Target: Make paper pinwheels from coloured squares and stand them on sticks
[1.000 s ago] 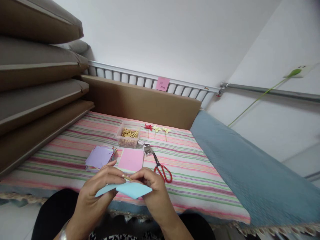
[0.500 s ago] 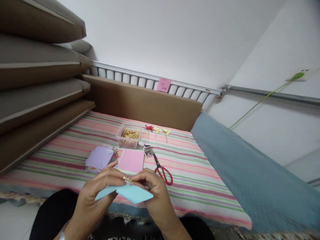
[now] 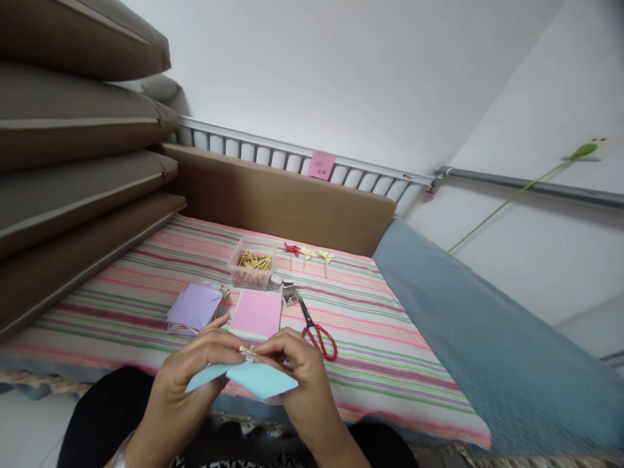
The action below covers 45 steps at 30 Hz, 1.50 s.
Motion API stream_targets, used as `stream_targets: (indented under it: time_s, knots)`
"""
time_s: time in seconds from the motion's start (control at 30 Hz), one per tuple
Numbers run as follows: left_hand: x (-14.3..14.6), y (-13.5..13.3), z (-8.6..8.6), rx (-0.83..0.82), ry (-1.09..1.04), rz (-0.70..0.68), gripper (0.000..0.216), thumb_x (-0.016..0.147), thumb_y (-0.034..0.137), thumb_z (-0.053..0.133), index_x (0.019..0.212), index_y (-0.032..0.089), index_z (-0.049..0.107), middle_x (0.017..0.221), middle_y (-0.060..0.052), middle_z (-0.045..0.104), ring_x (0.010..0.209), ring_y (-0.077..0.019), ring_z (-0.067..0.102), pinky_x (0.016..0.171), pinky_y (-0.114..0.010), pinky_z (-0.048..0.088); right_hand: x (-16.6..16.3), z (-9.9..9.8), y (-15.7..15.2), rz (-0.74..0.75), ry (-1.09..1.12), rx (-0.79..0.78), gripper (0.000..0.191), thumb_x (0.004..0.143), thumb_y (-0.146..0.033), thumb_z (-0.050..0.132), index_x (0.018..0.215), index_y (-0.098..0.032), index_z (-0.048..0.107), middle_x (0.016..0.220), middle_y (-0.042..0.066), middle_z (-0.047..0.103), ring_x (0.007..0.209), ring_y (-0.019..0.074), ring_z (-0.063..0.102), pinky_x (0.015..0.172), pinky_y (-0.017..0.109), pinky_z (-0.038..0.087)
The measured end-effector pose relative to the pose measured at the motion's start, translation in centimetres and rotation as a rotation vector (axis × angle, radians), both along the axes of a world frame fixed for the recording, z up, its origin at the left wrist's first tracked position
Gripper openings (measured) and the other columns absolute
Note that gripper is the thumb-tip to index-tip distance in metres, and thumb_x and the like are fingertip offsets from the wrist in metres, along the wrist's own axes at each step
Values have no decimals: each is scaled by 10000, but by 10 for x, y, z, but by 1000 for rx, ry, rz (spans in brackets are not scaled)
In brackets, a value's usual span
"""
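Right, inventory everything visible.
paper: one, blue, held
stick: one, pale, held
scissors: one, red handles, centre
pink stack: one, pink, centre
mixed stack: one, purple uppermost, left
tub: one, clear, centre
sticks: many, tan, in tub
box: one, grey, by scissors
pinwheels: three, red and yellow, rear
cloth: one, striped, underneath
cover: one, blue, right
cushions: several, taupe, left
board: one, brown, rear
radiator: one, white, rear
note: one, pink, on radiator
pipe: one, grey, right
socket: one, white, right
legs: two, dark, below
fingers: two hands, around paper
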<state>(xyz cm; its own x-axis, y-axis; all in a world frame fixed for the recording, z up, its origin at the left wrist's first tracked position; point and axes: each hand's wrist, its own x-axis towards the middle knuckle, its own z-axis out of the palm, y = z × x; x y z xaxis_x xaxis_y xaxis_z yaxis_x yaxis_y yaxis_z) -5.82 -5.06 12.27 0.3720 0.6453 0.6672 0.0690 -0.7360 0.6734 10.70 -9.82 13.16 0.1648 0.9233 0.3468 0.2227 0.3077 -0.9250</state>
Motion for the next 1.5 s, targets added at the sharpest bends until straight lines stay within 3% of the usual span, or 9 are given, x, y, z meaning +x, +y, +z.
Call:
stream_targets:
  time_s: [0.4,0.87,1.5]
  knots:
    - [-1,0,0,11,5,5,243,739,62,563,830,263,665,902,8,720,869,-168,657,998,-428,400,-4,2,0,-16,-36,10,14,733,-184,672,722,-189,680,707,1,590,623,112,555,550,205,404]
    - [-1,-1,-3,-15,13,3,265,748,58,559,869,277,646,878,28,710,845,-142,652,1033,-411,360,-7,7,-3,-21,-81,84,102,706,-94,663,745,-188,675,700,-21,566,620,87,535,555,176,403]
    - [1,-3,-1,-113,-30,-5,216,736,102,613,826,291,666,854,38,711,804,-141,653,928,-336,446,-5,-1,-5,-52,-176,249,94,762,-111,627,810,-183,663,743,16,573,679,123,575,588,229,435]
